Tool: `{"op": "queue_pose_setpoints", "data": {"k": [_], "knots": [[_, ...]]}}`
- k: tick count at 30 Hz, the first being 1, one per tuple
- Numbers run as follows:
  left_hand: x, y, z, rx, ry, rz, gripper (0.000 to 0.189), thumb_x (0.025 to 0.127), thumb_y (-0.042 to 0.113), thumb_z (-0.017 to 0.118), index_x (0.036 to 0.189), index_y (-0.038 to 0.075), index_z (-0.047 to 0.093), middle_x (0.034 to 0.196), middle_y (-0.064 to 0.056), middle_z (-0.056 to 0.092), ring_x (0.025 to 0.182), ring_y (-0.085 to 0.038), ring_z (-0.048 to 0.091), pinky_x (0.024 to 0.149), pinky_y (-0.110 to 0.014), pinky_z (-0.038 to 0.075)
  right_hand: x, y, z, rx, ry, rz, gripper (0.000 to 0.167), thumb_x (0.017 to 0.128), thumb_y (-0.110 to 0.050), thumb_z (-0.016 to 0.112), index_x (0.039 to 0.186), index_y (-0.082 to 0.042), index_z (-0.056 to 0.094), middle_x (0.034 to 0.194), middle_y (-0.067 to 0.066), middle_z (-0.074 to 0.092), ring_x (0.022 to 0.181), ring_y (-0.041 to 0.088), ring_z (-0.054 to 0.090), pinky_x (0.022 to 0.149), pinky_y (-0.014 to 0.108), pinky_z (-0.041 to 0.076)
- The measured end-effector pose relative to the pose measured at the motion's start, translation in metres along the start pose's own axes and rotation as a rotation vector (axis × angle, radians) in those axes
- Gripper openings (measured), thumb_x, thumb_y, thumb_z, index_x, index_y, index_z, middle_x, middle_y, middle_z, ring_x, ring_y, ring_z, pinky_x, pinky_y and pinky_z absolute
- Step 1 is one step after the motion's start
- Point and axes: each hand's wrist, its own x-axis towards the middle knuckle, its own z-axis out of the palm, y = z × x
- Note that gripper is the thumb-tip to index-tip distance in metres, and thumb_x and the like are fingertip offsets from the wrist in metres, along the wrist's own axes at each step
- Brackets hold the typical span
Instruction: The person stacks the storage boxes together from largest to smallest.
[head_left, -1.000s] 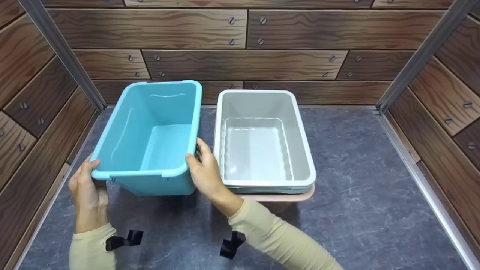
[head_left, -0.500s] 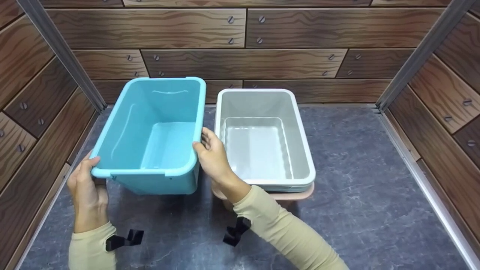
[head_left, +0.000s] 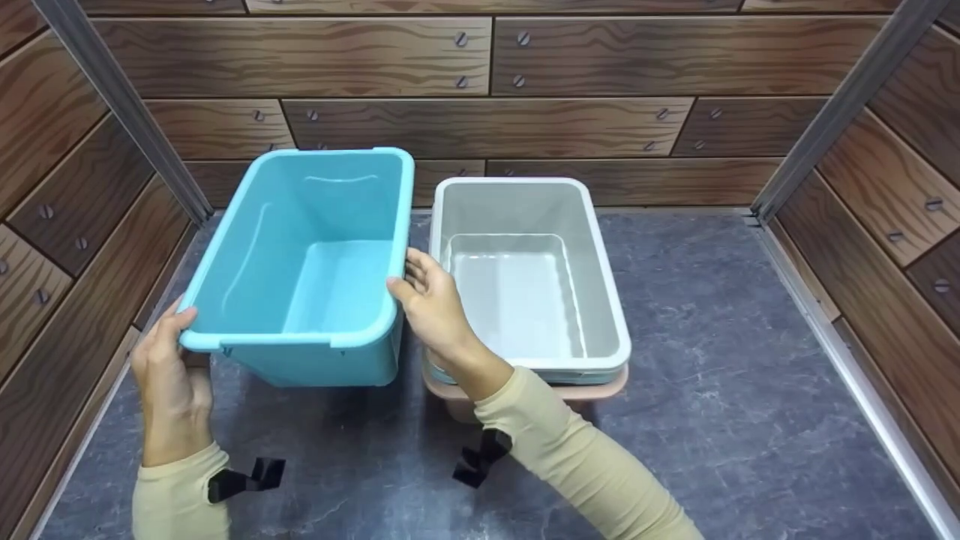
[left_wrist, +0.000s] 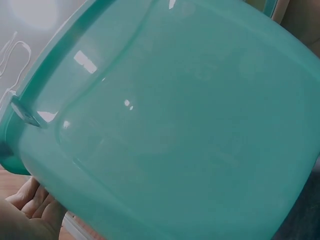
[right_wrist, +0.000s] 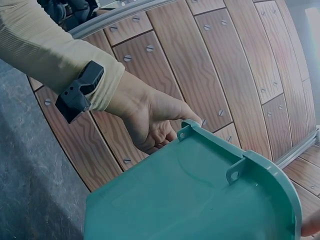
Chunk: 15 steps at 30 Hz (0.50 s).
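A light-blue plastic bin is tilted in the left half of the head view, its inside bare. The left hand grips its near left corner, thumb over the rim. On the near right part of the rim, the right hand holds on with its thumb on top and fingers under the edge. The left wrist view is mostly filled by the outer wall of this bin. To the right stands a grey bin, nested in a pink bin of which only the rim and a bit of wall show.
A thin blue-grey edge shows between the grey and pink bins. Dark marbled flooring lies under everything. Wood-patterned walls with metal corner posts enclose the back and both sides. Black camera mounts sit on the sleeves.
The blue bin has risen a little and shifted slightly right, held by both hands. The right hand has moved up and right with it. The grey and pink bins stay put.
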Motion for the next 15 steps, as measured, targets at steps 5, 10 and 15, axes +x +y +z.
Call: {"op": "queue_pose_setpoints", "data": {"k": [5,10,15], "knots": [[-0.0013,0.0013,0.0024,0.017,-0.008,0.021,0.017,0.084,0.002,0.062,0.095,0.001,0.074,0.102,-0.009,0.069,0.094,-0.017,0.067,0.081,-0.024,0.057,0.0,-0.0025,-0.0006,-0.002,0.007,-0.006,0.051,0.097,0.001,0.043,0.145,0.012,0.028,0.149,0.029,0.037,0.141,0.037,0.038,0.117,0.044,0.037],[-0.0019,0.0025,0.0046,0.002,-0.01,0.028,0.017,0.084,0.002,0.063,0.097,0.001,0.074,0.1,-0.009,0.072,0.093,-0.017,0.068,0.08,-0.024,0.058,0.0004,-0.0043,-0.0015,-0.01,0.011,-0.023,0.052,0.096,0.001,0.044,0.144,0.013,0.028,0.149,0.03,0.037,0.142,0.038,0.037,0.118,0.043,0.035],[-0.0022,0.003,0.0068,-0.013,-0.012,0.029,0.017,0.083,0.002,0.063,0.096,0.0,0.074,0.099,-0.009,0.072,0.091,-0.017,0.068,0.079,-0.024,0.058,0.0005,-0.0069,-0.0033,-0.008,0.0,-0.031,0.052,0.096,0.0,0.044,0.145,0.012,0.028,0.15,0.029,0.036,0.142,0.038,0.036,0.117,0.043,0.036]]}}
